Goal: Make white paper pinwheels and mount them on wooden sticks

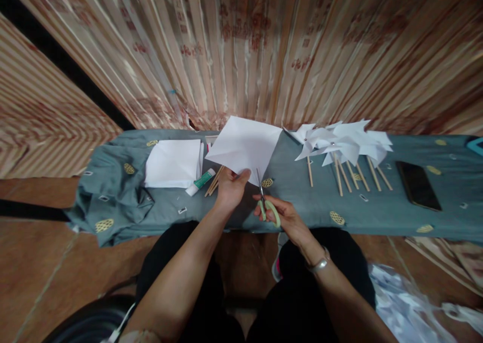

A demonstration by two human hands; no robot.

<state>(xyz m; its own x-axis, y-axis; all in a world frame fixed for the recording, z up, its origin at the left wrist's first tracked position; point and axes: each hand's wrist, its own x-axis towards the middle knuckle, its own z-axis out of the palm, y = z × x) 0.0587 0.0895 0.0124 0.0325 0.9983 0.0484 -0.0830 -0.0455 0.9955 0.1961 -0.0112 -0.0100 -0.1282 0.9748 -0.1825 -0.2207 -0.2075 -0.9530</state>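
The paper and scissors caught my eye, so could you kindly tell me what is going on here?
The person's left hand holds up a white sheet, and the right hand holds green-handled scissors with their blades at its near corner. On the patterned cloth, a paper stack, a tube and wooden sticks lie to the left; white pinwheels on sticks and a dark phone lie to the right.
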